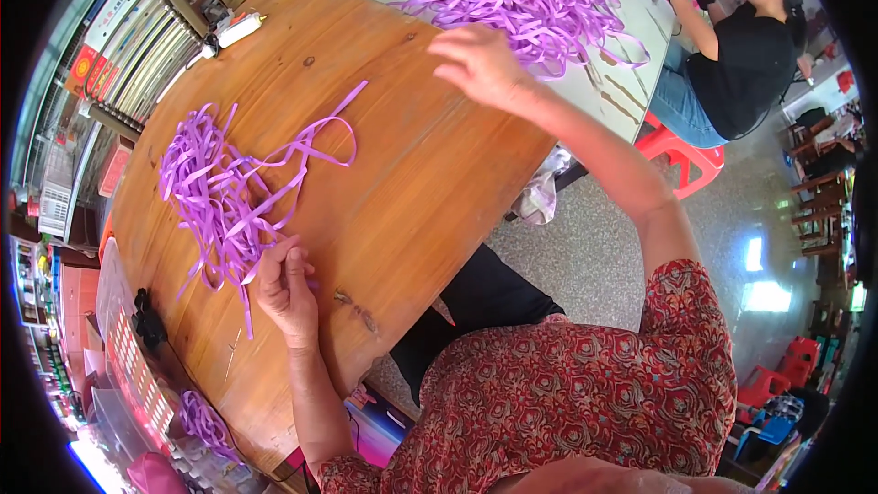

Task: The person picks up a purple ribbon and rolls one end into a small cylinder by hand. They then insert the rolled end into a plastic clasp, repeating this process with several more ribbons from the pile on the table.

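Note:
A loose heap of narrow purple ribbons [210,183] lies on the wooden table to my left, with a few strands looping off to the right. At the near end of this heap, my left hand [288,291] is closed, its thumb and fingers pinched on ribbon strands; its fingertips partly hide them. My right hand [480,64] is stretched out over the far right edge of the table, its fingers apart and no object visible in it. Just beyond it, a larger tangled pile of purple ribbons [521,5] covers part of a white table.
The wooden table [402,142] meets the white-topped table [622,96] at its far right. A small white device [240,30] lies near the far left edge, beside a rack of books or folders [146,41]. A person in black [754,59] sits on a red stool [681,157].

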The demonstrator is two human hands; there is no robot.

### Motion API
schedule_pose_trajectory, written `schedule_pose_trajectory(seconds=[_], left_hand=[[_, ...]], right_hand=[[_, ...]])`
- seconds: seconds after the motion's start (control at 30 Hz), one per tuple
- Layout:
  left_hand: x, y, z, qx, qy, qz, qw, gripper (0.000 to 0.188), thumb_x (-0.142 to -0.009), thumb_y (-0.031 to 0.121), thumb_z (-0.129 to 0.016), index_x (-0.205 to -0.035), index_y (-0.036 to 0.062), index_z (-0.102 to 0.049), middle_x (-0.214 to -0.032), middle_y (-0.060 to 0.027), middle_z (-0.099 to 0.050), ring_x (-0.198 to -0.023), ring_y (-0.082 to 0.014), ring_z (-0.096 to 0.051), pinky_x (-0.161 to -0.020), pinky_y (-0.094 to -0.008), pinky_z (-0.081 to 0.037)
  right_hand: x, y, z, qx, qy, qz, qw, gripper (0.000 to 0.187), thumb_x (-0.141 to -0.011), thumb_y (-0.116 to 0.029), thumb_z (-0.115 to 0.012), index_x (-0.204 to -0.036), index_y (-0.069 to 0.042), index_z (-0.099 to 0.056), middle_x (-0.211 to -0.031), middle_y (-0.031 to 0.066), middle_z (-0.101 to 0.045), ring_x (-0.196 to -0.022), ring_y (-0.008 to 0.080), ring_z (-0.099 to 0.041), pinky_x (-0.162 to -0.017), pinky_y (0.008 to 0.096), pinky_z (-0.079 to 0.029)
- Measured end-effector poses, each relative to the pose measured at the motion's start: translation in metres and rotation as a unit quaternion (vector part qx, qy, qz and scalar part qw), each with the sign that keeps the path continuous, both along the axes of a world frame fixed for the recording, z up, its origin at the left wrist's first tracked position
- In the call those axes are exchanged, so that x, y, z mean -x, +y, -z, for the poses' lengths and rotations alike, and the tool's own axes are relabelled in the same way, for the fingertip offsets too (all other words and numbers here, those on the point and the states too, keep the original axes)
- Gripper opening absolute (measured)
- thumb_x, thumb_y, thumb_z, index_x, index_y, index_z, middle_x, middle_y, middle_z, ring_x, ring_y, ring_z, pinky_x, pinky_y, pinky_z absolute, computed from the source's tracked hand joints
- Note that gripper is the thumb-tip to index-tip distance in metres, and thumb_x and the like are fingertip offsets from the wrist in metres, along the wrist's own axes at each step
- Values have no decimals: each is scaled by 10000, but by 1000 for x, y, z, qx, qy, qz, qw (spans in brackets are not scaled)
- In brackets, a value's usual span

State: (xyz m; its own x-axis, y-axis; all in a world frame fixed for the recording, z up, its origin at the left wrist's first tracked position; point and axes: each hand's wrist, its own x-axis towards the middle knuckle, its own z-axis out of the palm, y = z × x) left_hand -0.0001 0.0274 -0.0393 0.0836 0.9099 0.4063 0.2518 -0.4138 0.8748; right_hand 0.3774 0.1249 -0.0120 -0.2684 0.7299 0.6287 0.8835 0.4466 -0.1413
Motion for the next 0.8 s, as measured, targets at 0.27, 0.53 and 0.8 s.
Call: schedule_pose_trajectory(seconds=[0.27,0.53,0.8], left_hand=[[-1,4,-6,33,-53,-64,996,88,-894,81,-569,-869,13,-619,-650,26,-508,-576,-51,-467,-502,-205,-378],[-3,-9,-19,-24,45,-25,998,220,-780,166,-725,-678,9,-610,-589,-87,-566,-510,-151,-528,-483,-286,-409],[-7,-4,-12,-75,128,-32,988,245,-757,195,-729,-641,31,-589,-580,-93,-544,-509,-258,-552,-463,-333,-425]], right_hand=[[119,7,8,99,193,-189,958,206,-797,-85,-662,-1001,-56,-649,-911,88,-664,-832,200,-639,-717,288,-511],[181,24,-3,191,242,-207,928,170,-827,-110,-662,-979,-35,-649,-867,29,-675,-767,78,-614,-672,234,-496],[193,27,4,54,142,-233,961,127,-792,-99,-680,-899,-33,-657,-801,61,-625,-690,161,-607,-627,260,-489]])
